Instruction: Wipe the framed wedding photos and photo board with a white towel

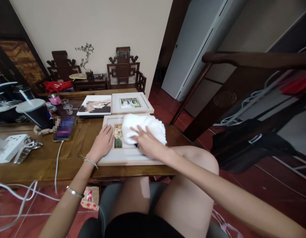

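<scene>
A white-framed picture (123, 158) lies flat on the wooden table (68, 165) in front of me. My left hand (102, 142) rests flat on the frame's left side, fingers stretched out. My right hand (146, 142) presses flat on a folded white cloth (143, 127) that covers the right part of the picture glass. Behind it lie a second white-framed picture (131, 103) and an unframed photo print (95, 105).
On the table's left are a phone (64, 128) on a white cable, a dark cup with a lid and straw (36, 112), a white power strip (9, 147) and small glasses. Carved chairs stand at the wall. A dark wooden rail (254, 59) and a black bag (252, 142) are at right.
</scene>
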{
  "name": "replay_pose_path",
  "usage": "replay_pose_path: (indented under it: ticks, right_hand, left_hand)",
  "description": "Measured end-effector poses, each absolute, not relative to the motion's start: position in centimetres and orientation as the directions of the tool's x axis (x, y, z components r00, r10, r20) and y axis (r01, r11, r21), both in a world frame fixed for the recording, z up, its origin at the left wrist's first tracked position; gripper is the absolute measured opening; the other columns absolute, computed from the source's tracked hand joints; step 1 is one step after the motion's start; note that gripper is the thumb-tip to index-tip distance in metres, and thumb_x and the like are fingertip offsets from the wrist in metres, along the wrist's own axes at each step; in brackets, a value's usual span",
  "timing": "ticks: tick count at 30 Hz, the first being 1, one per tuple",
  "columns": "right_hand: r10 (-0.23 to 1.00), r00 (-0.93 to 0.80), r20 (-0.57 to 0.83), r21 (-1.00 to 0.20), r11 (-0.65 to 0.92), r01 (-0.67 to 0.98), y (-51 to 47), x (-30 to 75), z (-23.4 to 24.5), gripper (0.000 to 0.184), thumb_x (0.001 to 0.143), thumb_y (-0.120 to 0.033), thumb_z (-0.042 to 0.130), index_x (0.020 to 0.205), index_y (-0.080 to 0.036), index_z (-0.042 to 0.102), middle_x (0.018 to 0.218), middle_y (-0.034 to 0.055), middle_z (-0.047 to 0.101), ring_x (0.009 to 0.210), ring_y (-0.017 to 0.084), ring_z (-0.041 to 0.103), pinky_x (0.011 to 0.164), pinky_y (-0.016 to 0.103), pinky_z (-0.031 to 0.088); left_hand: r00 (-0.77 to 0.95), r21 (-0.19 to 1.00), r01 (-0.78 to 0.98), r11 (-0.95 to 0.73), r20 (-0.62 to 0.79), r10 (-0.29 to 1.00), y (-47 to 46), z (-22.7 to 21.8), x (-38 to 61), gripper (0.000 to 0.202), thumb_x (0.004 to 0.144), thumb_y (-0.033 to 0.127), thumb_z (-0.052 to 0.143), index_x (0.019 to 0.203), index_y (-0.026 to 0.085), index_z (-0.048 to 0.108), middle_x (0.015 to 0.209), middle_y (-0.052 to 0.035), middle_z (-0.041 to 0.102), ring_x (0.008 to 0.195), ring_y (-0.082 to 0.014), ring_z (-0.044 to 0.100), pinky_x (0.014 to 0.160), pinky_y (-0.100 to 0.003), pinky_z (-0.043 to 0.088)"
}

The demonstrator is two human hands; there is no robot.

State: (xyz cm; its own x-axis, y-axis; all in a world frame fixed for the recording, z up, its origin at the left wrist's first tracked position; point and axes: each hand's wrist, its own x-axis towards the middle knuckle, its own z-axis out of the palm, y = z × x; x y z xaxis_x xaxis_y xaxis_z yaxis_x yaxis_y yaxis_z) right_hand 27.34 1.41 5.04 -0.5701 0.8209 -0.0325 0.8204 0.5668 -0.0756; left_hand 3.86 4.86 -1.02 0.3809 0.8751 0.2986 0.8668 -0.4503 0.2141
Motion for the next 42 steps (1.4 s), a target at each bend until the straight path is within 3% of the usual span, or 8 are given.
replay_pose_path:
  ticks: [4, 8, 13, 17, 22, 30, 37, 42]
  right_hand:
    - [0.866, -0.496, 0.068, 0.063, 0.492, 0.868, 6.7, 26.8, 3.9, 0.061, 0.086, 0.001, 0.042, 0.144, -0.016, 0.055, 0.166, 0.0139, 0.023, 0.150, 0.046, 0.015, 0.114, 0.073, 0.020]
    - [0.858, -0.512, -0.025, 0.098, 0.512, 0.853, 6.3, 26.1, 4.4, 0.060, 0.086, 0.001, 0.042, 0.141, -0.015, 0.058, 0.165, 0.0145, 0.027, 0.148, 0.048, 0.021, 0.112, 0.072, 0.024]
    - [0.739, -0.614, -0.277, -0.079, 0.619, 0.782, -0.6, 27.0, 8.3, 0.067, 0.079, 0.005, 0.042, 0.138, -0.019, 0.061, 0.158, 0.0139, 0.041, 0.142, 0.042, 0.038, 0.107, 0.061, 0.040]
    - [0.627, -0.666, -0.404, -0.191, 0.654, 0.732, -5.4, 27.4, 11.6, 0.052, 0.079, 0.004, 0.043, 0.119, -0.012, 0.072, 0.128, 0.0184, 0.067, 0.124, 0.033, 0.060, 0.100, 0.044, 0.050]
    - [0.727, -0.641, -0.247, -0.162, 0.621, 0.767, -4.6, 26.6, 8.5, 0.066, 0.078, 0.004, 0.043, 0.137, -0.018, 0.062, 0.162, 0.0111, 0.034, 0.148, 0.043, 0.027, 0.113, 0.063, 0.034]
    - [0.869, -0.494, 0.031, 0.039, 0.493, 0.869, 6.5, 24.7, 4.3, 0.064, 0.085, 0.003, 0.042, 0.144, -0.017, 0.055, 0.168, 0.0089, 0.016, 0.150, 0.050, 0.007, 0.111, 0.077, 0.020]
    - [0.775, -0.586, -0.238, -0.077, 0.586, 0.807, 1.1, 24.0, 7.4, 0.066, 0.083, 0.004, 0.042, 0.141, -0.021, 0.058, 0.165, 0.0083, 0.029, 0.147, 0.049, 0.023, 0.107, 0.075, 0.031]
    - [0.633, -0.661, -0.403, -0.221, 0.633, 0.742, -4.8, 25.7, 10.8, 0.046, 0.082, 0.002, 0.042, 0.111, -0.014, 0.073, 0.128, 0.0186, 0.067, 0.124, 0.037, 0.059, 0.095, 0.049, 0.053]
  left_hand:
    - [0.378, 0.223, 0.865, -0.450, 0.299, 0.876, 4.9, -1.0, 3.8, 0.052, 0.102, 0.032, 0.030, 0.142, 0.005, 0.049, 0.154, -0.0184, 0.046, 0.150, -0.0285, 0.030, 0.124, -0.048, 0.027]
    - [0.374, 0.223, 0.870, -0.440, 0.282, 0.883, 4.8, -0.8, 3.8, 0.053, 0.102, 0.032, 0.030, 0.143, 0.004, 0.049, 0.154, -0.0180, 0.046, 0.150, -0.0283, 0.030, 0.125, -0.046, 0.025]
    - [0.372, 0.215, 0.873, -0.439, 0.290, 0.882, 4.8, -0.9, 4.0, 0.053, 0.102, 0.031, 0.030, 0.144, 0.005, 0.049, 0.154, -0.0178, 0.046, 0.150, -0.0280, 0.030, 0.125, -0.046, 0.026]
    - [0.376, 0.203, 0.874, -0.442, 0.296, 0.878, 4.8, -0.9, 3.9, 0.053, 0.102, 0.032, 0.029, 0.143, 0.005, 0.049, 0.154, -0.0176, 0.045, 0.150, -0.0280, 0.031, 0.125, -0.047, 0.026]
    - [0.391, 0.194, 0.870, -0.454, 0.290, 0.873, 4.7, -0.8, 4.0, 0.053, 0.102, 0.030, 0.028, 0.143, 0.004, 0.049, 0.154, -0.0180, 0.046, 0.150, -0.0278, 0.030, 0.125, -0.046, 0.025]
    - [0.386, 0.226, 0.860, -0.458, 0.302, 0.872, 4.7, -0.9, 3.8, 0.053, 0.103, 0.032, 0.028, 0.145, 0.008, 0.048, 0.155, -0.0149, 0.046, 0.151, -0.0269, 0.028, 0.125, -0.049, 0.025]
    - [0.378, 0.258, 0.850, -0.459, 0.309, 0.873, 4.7, -0.9, 3.8, 0.051, 0.101, 0.030, 0.031, 0.144, 0.010, 0.050, 0.154, -0.0134, 0.047, 0.151, -0.0269, 0.029, 0.125, -0.048, 0.027]
    - [0.367, 0.254, 0.862, -0.438, 0.283, 0.886, 4.6, -0.6, 4.0, 0.052, 0.101, 0.030, 0.030, 0.144, 0.008, 0.049, 0.155, -0.0141, 0.046, 0.151, -0.0271, 0.028, 0.125, -0.047, 0.026]
